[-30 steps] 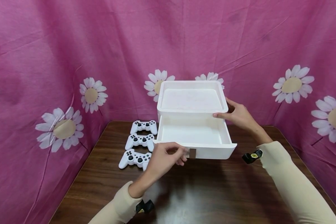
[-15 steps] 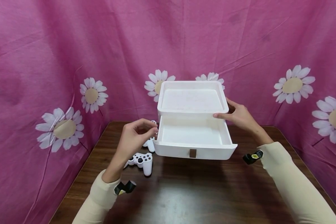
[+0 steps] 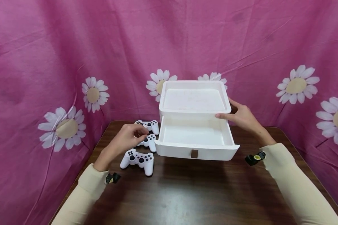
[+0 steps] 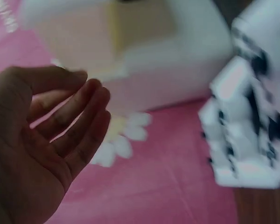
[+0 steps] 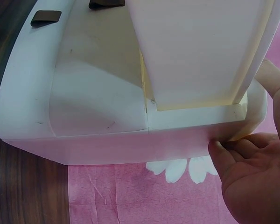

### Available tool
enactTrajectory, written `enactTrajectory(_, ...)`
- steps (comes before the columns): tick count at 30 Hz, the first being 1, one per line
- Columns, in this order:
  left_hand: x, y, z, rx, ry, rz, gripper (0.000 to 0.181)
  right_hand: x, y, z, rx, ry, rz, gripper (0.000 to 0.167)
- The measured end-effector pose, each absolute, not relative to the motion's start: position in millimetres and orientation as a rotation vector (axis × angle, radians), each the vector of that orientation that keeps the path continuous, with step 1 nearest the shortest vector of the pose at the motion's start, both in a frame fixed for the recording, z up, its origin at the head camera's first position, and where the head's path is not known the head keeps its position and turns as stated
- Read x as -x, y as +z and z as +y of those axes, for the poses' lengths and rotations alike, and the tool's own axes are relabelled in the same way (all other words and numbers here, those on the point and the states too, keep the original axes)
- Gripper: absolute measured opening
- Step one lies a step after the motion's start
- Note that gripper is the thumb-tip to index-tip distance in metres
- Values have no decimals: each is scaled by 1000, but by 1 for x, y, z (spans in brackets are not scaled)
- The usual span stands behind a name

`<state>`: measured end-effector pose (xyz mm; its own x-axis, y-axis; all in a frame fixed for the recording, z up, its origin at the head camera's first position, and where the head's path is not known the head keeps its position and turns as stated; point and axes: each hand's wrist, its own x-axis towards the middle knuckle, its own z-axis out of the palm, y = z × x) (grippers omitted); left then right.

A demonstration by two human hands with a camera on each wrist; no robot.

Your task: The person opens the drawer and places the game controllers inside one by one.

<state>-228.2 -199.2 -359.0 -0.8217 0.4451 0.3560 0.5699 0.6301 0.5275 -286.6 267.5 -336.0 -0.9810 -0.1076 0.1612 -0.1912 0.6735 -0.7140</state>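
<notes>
A white drawer box has its upper drawer pulled out; the drawer is empty and has a brown tab on its front. My right hand grips the right side of the box, thumb at the front edge; the right wrist view shows this hand at the box's side wall. My left hand, fingers loosely bent and holding nothing, is above the middle controller, partly covering it. In the left wrist view the left hand is empty too.
A near controller and a far controller lie left of the box on the brown wooden table. A pink cloth with white flowers hangs behind and at both sides.
My left hand has left the drawer front and moved left to above the controllers. My right hand has stayed on the box, and the drawer has remained pulled out.
</notes>
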Motion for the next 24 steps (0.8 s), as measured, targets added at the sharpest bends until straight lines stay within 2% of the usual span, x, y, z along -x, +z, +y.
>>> enactTrajectory(7,240,-390,-217,909,-563,-3003,27,288,-337,268,-258,1211,-2776,104)
enactTrajectory(17,243,-430,-225,990,-537,-3239,54,289,-338,268,-244,1208,-2776,106)
enactTrajectory(24,242,-441,-221,953,-309,-3256,56,289,-339,268,-239,1205,-2776,107)
